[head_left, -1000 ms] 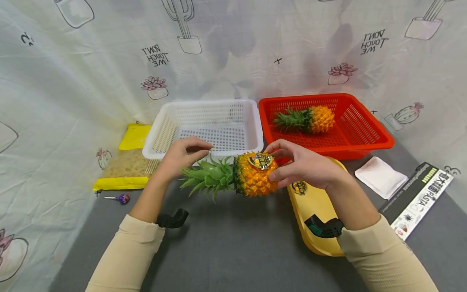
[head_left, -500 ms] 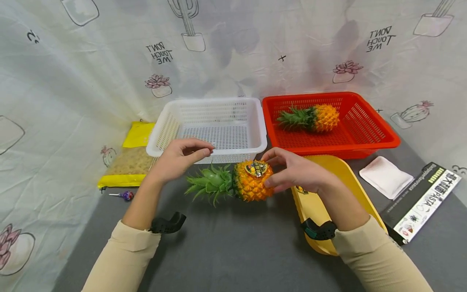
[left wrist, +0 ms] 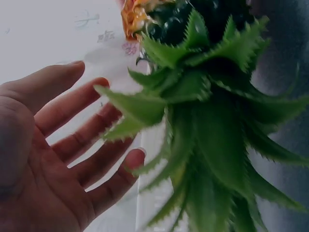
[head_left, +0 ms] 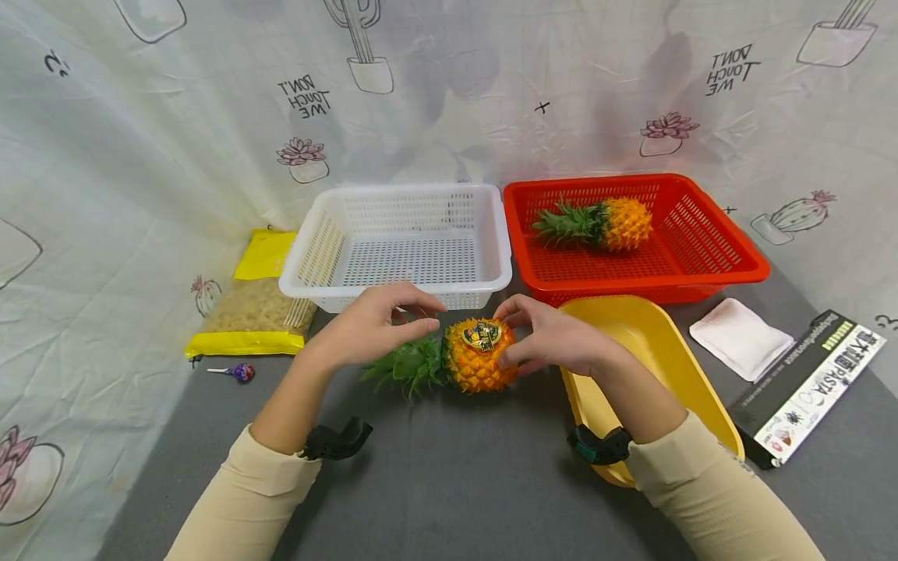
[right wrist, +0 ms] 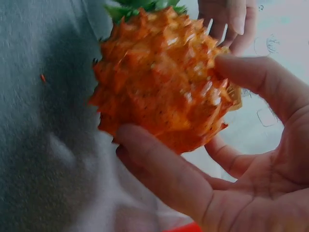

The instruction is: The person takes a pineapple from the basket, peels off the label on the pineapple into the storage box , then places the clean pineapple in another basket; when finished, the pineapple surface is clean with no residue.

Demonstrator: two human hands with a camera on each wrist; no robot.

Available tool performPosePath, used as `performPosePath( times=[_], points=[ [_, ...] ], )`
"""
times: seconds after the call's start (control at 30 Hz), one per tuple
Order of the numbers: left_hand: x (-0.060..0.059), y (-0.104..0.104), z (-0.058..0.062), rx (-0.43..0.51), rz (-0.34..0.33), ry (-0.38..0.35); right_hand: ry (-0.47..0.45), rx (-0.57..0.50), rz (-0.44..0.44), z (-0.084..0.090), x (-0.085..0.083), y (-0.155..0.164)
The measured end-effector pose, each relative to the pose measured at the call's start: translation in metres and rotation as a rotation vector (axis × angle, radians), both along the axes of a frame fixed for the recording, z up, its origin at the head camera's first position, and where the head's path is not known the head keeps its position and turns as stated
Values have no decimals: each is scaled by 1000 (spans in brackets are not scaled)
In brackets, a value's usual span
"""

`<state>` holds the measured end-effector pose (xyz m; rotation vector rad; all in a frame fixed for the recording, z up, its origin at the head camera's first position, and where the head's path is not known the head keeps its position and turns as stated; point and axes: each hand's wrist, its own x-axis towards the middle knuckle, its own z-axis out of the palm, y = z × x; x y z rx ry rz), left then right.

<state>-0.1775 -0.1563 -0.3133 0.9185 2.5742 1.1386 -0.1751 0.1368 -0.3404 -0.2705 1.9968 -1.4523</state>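
We held the pineapple [head_left: 479,356] low over the grey table [head_left: 449,483], just in front of the white basket [head_left: 403,241], its leafy crown pointing to our left. Our right hand [head_left: 554,339] gripped the orange body, thumb and fingers curled round it, which the right wrist view showed plainly. Our left hand [head_left: 375,323] hovered above the crown with its fingers relaxed and spread; the left wrist view showed the palm open beside the leaves, gripping nothing.

Compared with a second earlier, the pineapple had come down and moved away from us towards the white basket, and its round label [head_left: 481,334] now faced more squarely upward. Our left hand had shifted rightward over the crown, and both hands sat closer together.

A second pineapple [head_left: 596,224] lay as before in the red basket [head_left: 730,257]. The yellow tray [head_left: 652,343] stayed beside our right wrist. The yellow bag [head_left: 256,308], the lollipop [head_left: 235,372], the white pouch [head_left: 740,339] and the pasta box [head_left: 814,386] kept their places.
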Motion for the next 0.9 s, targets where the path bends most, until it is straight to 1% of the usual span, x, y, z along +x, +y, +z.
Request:
performPosePath(
  times=[0.1, 0.2, 0.33, 0.57, 0.67, 0.9],
  points=[
    [2, 5, -3, -49, -13, -7, 15, 14, 7, -4, 0, -2],
    [3, 10, -7, -105, -20, 9, 29, 28, 15, -7, -1, -6],
    [3, 17, -12, -155, -32, 23, 41, 38, 24, -11, -1, -8],
    [9, 25, -16, -260, -14, -20, 46, 54, 48, -9, 1, -8],
    [9, 28, -18, -276, 1, -15, 57, 71, 61, -8, 2, -9],
    [10, 30, -21, -265, 18, -5, 89, 124, 67, -4, 8, -10]
  ],
)
